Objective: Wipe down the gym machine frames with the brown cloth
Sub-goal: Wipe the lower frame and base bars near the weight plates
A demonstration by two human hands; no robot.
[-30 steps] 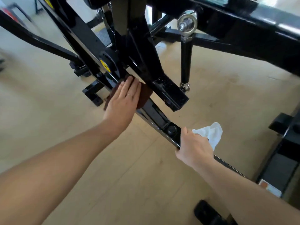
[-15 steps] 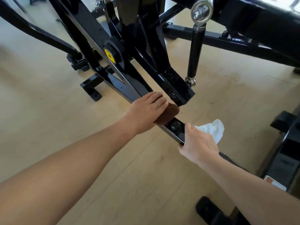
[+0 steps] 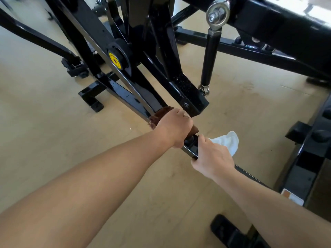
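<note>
A black gym machine frame runs diagonally across the wooden floor, with a yellow pivot cap. My left hand presses the brown cloth onto the low frame bar, its fingers curled over cloth and bar. Brown fabric shows on both sides of the hand. Just below it, my right hand grips the same bar and holds a white cloth that sticks out to the right.
A black rod with a silver eye joint stands behind the bar. Another black frame beam crosses the upper right. Black frame feet sit on the floor at left, and a dark base lies at right.
My left hand has slid the brown cloth down the bar from near the yellow pivot toward my right hand. The right hand has stayed on the bar with the white cloth.
</note>
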